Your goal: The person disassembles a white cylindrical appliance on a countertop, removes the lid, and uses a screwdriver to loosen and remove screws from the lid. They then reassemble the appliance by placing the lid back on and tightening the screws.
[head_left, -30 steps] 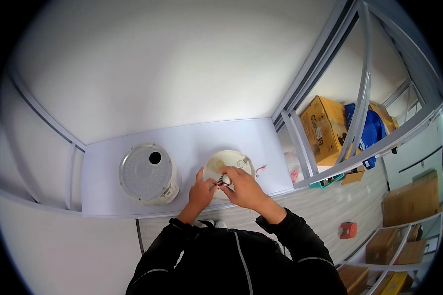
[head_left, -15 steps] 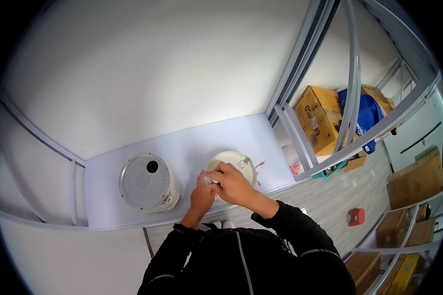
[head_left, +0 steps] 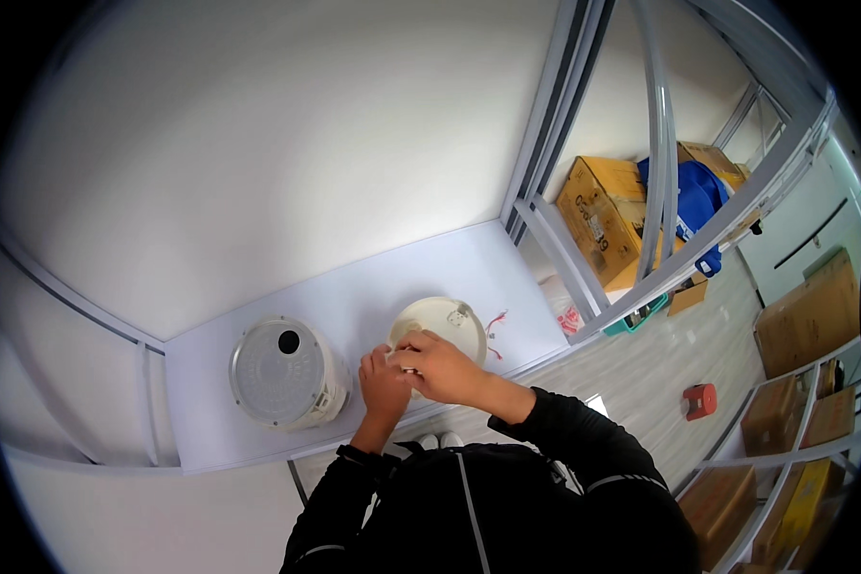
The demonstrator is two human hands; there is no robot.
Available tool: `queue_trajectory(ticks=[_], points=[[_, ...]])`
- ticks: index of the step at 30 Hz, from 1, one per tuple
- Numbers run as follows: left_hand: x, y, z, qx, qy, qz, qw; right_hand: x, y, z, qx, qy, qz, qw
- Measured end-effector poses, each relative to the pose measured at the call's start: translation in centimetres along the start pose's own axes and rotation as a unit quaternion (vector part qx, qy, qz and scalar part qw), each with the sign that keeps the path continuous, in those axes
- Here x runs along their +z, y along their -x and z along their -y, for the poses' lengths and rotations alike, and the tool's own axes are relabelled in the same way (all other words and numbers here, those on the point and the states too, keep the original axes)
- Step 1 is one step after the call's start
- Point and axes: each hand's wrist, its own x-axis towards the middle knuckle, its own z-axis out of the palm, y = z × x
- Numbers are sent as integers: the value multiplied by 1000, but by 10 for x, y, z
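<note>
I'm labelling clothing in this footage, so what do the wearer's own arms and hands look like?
The left hand and right hand are ungloved. The left sleeve and right sleeve are long, black and loose, reaching toward the wrists. A thin, pale stripe crosses the right one; the left has a similar band.

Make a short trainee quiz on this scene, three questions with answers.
1. True or false: the bucket stands to the left of the round tray.
2. What colour is the circle on the bucket's lid? A: red; B: black; C: yellow.
3. Which is nearer the bucket, the left hand or the right hand?

Key: 1. True. 2. B. 3. The left hand.
</note>
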Motion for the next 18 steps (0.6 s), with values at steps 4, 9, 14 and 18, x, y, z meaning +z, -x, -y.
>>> queue_trajectory(ticks=[4,9,14,18], points=[[-4,1,-9,-9,117,24,993,-2,0,19,46,-78,-25,996],[8,5,5,90,77,59,991,-8,6,16,15,39,-5,999],[25,5,21,154,78,35,984,-7,8,7,21,53,-22,998],[24,2,17,153,92,77,981,-7,9,7,19,2,-43,999]])
